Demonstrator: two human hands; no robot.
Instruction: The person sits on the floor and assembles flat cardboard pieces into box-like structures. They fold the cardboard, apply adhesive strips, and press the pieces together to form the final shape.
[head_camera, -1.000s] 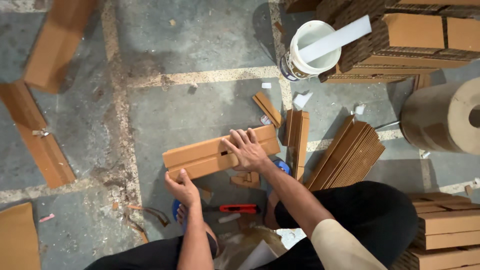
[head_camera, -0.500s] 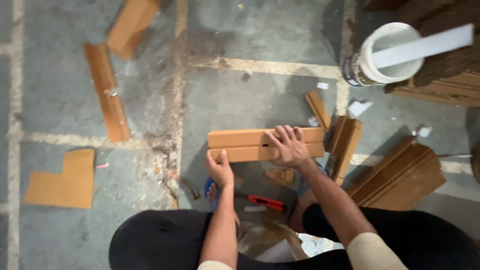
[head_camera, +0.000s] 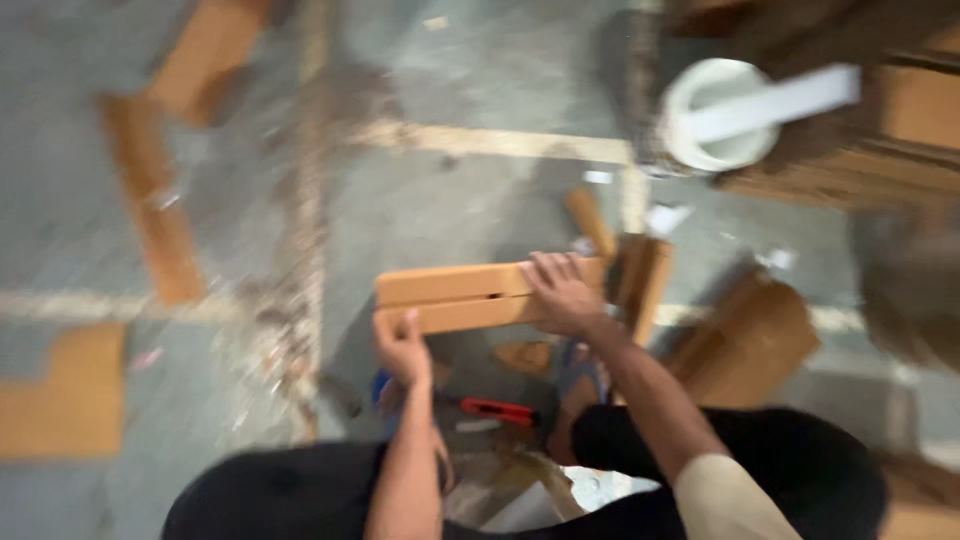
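1. Standing upright on the concrete floor (head_camera: 470, 200) at upper right: a white bucket (head_camera: 722, 118), open-topped, holding a flat white strip (head_camera: 775, 102) leaning out over its rim to the right; anything else inside too blurred to tell
2. Lying on the floor just ahead of the knees: a folded cardboard piece (head_camera: 470, 297), long and brown, with a dark slit running along its middle
3. Pinching the near left edge of the cardboard piece: left hand (head_camera: 402, 347), fingers curled closed around it
4. Pressing down flat on the right part of the same piece: right hand (head_camera: 562, 292), fingers spread open across the top, not wrapped around anything
5. Resting on the floor between the knees, just behind the cardboard: a red utility knife (head_camera: 498, 410), touching neither hand
6. Crowding in close on the right: a short cardboard stack (head_camera: 640, 280) just beside the right hand, and a bigger slanted cardboard bundle (head_camera: 750, 340) further right
7. Lying well apart on the left: loose cardboard strips (head_camera: 160, 220) and a notched cardboard sheet (head_camera: 62, 395)
8. Looming behind the bucket: stacked cardboard piles (head_camera: 900, 130), badly smeared by motion blur
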